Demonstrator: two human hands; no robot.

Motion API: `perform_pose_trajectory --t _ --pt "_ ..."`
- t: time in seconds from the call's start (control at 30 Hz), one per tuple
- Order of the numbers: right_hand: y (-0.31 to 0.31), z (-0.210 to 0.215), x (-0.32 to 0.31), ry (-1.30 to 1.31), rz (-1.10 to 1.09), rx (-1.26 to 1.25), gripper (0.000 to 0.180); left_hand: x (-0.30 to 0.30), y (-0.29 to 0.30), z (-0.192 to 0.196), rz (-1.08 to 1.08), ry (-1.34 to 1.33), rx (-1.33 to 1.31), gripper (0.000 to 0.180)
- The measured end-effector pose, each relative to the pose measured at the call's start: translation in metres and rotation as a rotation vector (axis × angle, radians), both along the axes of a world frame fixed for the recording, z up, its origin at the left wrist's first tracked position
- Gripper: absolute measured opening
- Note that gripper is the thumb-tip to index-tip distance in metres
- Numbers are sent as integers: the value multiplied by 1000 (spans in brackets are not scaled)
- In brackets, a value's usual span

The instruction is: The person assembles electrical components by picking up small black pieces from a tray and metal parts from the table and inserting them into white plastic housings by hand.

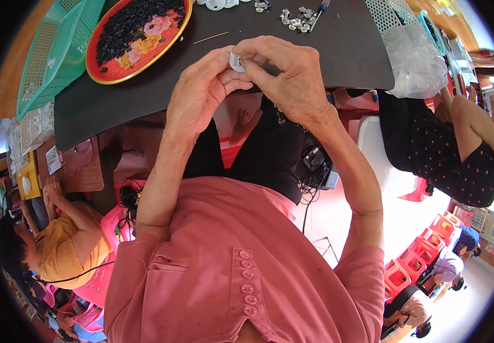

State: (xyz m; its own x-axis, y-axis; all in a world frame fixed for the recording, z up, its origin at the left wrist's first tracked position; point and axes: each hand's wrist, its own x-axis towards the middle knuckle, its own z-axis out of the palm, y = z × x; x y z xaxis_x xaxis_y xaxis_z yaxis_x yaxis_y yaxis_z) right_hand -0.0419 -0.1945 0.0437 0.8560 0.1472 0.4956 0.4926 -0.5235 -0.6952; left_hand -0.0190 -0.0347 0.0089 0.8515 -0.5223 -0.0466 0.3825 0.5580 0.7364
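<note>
Both hands meet just above the near edge of a dark table [350,54], their fingertips drawn in around a small white piece [236,63]. The left hand [200,86] pinches it from one side, its lower fingers curled beneath; the right hand [292,74] grips the other side between thumb and bent fingers. The fingers cover much of the piece, so its exact form is hard to tell. Beyond the left hand, a thin stick [211,37] lies on the tabletop. Farther left, a red flowered tray [164,46] with a yellow rim bears black bits [127,31], next to a green basket [74,43]. Clear pieces [298,22] lie beyond the right hand, and a clear plastic bag [415,63] sits at the table's right end.
</note>
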Motion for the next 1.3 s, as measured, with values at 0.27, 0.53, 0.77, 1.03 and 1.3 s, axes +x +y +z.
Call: perform_pose_trajectory --t 0.27,0.53,0.77,1.03,1.3 --pt "-1 -5 -1 -94 -58 -78 16 1 0 -2 16 -36 -8 30" --pt "0 -4 0 -176 -74 -185 17 0 0 -2 9 -44 -10 30" --pt "-2 -4 1 -117 -54 -57 20 0 2 -4 -5 -48 19 31" --pt "-5 0 -2 -98 9 -126 17 0 3 -6 -40 -69 19 31" --pt "0 -1 -3 -127 -69 -196 12 -2 1 -4 -18 -101 47 32"
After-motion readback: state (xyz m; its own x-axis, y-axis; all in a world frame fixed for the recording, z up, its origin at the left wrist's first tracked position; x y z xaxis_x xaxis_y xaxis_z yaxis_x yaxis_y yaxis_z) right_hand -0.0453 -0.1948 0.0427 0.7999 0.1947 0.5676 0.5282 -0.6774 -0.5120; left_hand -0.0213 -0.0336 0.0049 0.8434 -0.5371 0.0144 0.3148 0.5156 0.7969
